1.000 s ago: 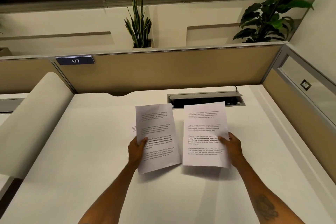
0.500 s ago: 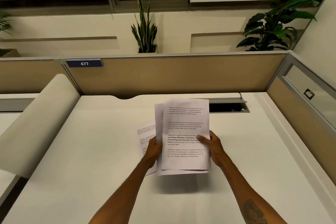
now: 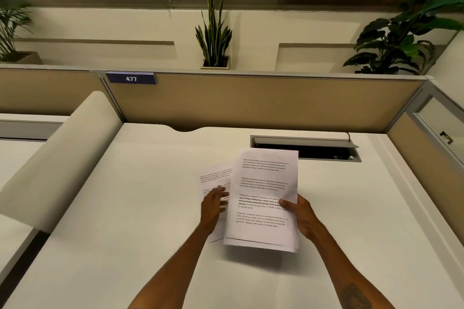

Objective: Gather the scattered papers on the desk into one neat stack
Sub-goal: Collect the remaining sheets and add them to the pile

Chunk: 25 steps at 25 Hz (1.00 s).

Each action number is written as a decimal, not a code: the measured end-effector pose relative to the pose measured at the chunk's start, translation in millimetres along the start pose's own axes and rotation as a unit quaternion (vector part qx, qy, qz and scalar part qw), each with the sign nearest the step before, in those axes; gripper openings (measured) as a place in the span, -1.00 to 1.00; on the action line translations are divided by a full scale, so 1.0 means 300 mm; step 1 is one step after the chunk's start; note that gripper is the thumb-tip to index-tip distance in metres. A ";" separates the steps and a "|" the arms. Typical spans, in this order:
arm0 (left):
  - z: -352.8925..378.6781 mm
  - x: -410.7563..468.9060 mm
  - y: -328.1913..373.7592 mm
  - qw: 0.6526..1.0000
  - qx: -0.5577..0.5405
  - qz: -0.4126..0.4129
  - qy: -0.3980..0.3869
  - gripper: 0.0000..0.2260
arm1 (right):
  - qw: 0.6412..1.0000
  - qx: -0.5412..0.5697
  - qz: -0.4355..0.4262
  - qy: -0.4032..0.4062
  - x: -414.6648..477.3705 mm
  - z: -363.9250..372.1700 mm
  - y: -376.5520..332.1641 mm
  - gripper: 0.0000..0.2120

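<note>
A small stack of printed papers (image 3: 263, 180) is held just above the white desk (image 3: 125, 221), near its middle. My right hand (image 3: 300, 216) grips the stack's right edge, thumb on top. A single printed sheet (image 3: 213, 177) lies on the desk to the left, partly tucked under the stack. My left hand (image 3: 213, 208) is off the stack and rests on that loose sheet with its fingers spread, slightly blurred.
An open cable hatch (image 3: 313, 150) sits in the desk behind the papers. A tan partition (image 3: 251, 100) closes off the back, a side panel (image 3: 426, 158) the right. A curved white divider (image 3: 62, 158) rises along the left edge.
The two sheets held apart in each hand were brought together into one stack. My left hand then let go and moved left onto the loose sheet on the desk.
</note>
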<state>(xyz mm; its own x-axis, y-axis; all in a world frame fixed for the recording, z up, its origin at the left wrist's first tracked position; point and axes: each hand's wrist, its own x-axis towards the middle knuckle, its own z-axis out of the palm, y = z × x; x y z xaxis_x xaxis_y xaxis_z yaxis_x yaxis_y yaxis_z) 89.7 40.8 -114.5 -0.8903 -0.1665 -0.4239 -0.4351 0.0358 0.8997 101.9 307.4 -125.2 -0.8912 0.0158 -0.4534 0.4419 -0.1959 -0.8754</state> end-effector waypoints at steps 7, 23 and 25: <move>-0.030 0.077 -0.066 0.929 0.336 -0.074 0.135 -0.29 | 0.999 0.015 0.017 0.044 0.051 -0.076 0.026 -0.69; -0.045 0.131 -0.075 0.988 0.094 -0.036 0.120 -0.55 | 0.999 0.021 0.014 0.031 0.101 -0.121 0.048 -0.70; -0.070 0.110 -0.062 0.998 0.009 -0.028 0.055 -0.67 | 1.000 0.021 0.007 0.007 0.096 -0.105 0.047 -0.69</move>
<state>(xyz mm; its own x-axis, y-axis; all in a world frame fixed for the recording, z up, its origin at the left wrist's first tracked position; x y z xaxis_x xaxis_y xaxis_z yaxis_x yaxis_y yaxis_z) 71.2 13.9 -142.9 -0.8451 -0.2758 -0.4581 -0.4865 0.0414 0.8727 85.6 335.9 -155.9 -0.8831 0.0266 -0.4684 0.4496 -0.2374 -0.8611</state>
